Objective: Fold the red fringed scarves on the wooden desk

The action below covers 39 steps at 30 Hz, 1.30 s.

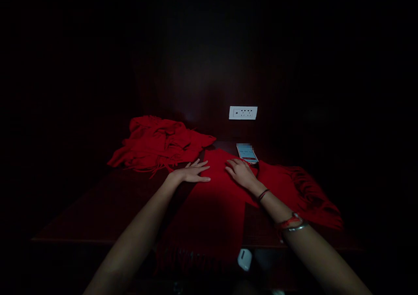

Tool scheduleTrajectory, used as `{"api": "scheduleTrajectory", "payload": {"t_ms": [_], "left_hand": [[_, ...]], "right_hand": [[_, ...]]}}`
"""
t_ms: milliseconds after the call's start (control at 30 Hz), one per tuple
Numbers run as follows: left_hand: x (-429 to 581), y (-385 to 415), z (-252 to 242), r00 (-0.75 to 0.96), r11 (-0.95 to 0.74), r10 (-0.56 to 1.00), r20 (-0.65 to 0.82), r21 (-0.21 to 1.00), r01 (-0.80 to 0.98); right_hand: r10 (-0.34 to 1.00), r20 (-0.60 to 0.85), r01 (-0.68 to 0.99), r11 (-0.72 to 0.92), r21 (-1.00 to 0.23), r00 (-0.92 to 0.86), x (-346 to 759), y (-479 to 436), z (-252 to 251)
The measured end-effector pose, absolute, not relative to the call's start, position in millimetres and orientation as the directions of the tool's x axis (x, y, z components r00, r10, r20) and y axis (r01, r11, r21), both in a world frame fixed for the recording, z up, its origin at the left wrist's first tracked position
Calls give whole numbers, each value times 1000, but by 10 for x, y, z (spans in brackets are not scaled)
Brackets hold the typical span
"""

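A red fringed scarf [212,212] lies spread on the dark table, one fringed end hanging over the front edge and the other stretching to the right. My left hand [193,172] rests on its left border, fingers spread and a ring on one of them. On the scarf's upper right part lies my right hand [241,173], palm down with the fingers extended and slightly bent. Neither hand grips anything. Behind and to the left sits a crumpled heap of red fringed cloth [160,142], apart from both hands.
A phone with a lit screen [247,153] lies just beyond my right hand. On the wall behind is a white socket plate [243,113]. The table's front edge [81,241] runs across, with a white object [244,259] below it. The surroundings are very dark.
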<state>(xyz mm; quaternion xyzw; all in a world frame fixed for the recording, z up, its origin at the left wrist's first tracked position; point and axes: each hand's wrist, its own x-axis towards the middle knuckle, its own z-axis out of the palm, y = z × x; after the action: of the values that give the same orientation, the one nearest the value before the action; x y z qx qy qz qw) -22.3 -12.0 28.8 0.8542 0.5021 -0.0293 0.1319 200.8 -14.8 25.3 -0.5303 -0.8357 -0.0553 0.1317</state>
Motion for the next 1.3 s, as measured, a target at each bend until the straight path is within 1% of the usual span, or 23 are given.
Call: {"api": "scheduleTrajectory", "payload": {"t_ms": [67, 133, 200, 233, 300, 367, 433, 500, 533, 567, 600, 700, 767, 833, 900, 967, 1033, 1133, 1300], "left_hand": [[-229, -78, 274, 507, -487, 859, -75, 185, 854], [-222, -42, 256, 508, -508, 860, 43, 151, 848], [-202, -22, 241, 486, -499, 866, 119, 131, 857], [-186, -18, 239, 459, -474, 879, 127, 144, 869], [-148, -21, 247, 384, -395, 919, 95, 221, 891], [-114, -29, 267, 323, -321, 945, 46, 304, 897], [-105, -33, 286, 279, -269, 960, 19, 345, 899], [-132, -32, 300, 247, -232, 969, 2, 345, 909], [-156, -32, 304, 227, -210, 974, -10, 342, 916], [-181, -33, 307, 205, -186, 979, -22, 337, 923], [-202, -36, 310, 181, -162, 983, -29, 327, 931], [-206, -62, 310, 109, -103, 994, -4, 286, 953], [-153, -89, 294, 103, -112, 993, 48, 256, 960], [-84, -112, 258, 169, -174, 985, 42, 209, 962], [-32, -123, 208, 229, -215, 971, -66, 172, 961], [-13, -120, 163, 245, -214, 950, -193, 165, 963], [-20, -110, 137, 235, -197, 940, -246, 169, 966], [-37, -112, 145, 236, -207, 947, -218, 149, 967], [-20, -158, 206, 319, -308, 946, -61, 144, 940]], "right_hand": [[905, 326, 955, 294, -22, -271, 2105, -120, 286], [930, 321, 983, 184, 8, -177, 2202, -85, 286], [949, 278, 989, 145, 27, -146, 2270, -47, 266], [956, 255, 989, 141, 30, -144, 2288, -29, 259], [964, 221, 989, 147, 33, -151, 2290, 1, 266], [959, 233, 987, 157, 23, -158, 2252, 19, 312], [930, 322, 980, 195, -29, -175, 2187, 21, 384], [875, 433, 955, 280, -93, -215, 2114, 8, 445], [853, 463, 940, 324, -110, -240, 2081, -3, 461], [848, 460, 930, 349, -112, -262, 2055, -16, 462], [861, 426, 931, 352, -102, -279, 2039, -28, 448], [917, 262, 947, 319, -27, -301, 2052, -55, 345], [918, 219, 942, 336, 8, -330, 2101, -58, 269], [912, 206, 933, 360, 11, -355, 2152, -51, 218], [921, 192, 939, 345, 3, -339, 2187, -38, 197], [936, 196, 954, 299, -10, -292, 2210, -26, 201], [947, 212, 967, 253, -26, -242, 2247, -18, 229], [955, 203, 972, 229, -50, -214, 2385, -17, 320], [941, 227, 953, 283, -113, -252, 2732, -22, 491]]}}
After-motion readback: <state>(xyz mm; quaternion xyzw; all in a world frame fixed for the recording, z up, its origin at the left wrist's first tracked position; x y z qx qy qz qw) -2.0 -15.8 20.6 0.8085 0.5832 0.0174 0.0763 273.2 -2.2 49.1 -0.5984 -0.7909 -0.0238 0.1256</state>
